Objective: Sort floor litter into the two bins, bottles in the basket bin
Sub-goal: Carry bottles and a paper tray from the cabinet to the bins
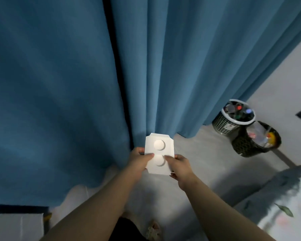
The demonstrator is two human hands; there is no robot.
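White moulded-card tray with two round dimples, not a bottle, is held in front of the body above the grey floor. Left hand and right hand clamp its near edge, thumbs on top, forearms extended. Next move, likely: carry it rightward to the black mesh bin, tilted against the white-rimmed basket bin holding bottles.

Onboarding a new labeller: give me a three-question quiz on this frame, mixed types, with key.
1. True or false: both hands hold the white tray.
2. How many round bumps show on the tray?
3. Which bin is nearer the curtain? A) the basket bin with the white rim B) the dark bin

Key: 1 true, left hand and right hand grip its sides; 2 two; 3 A.
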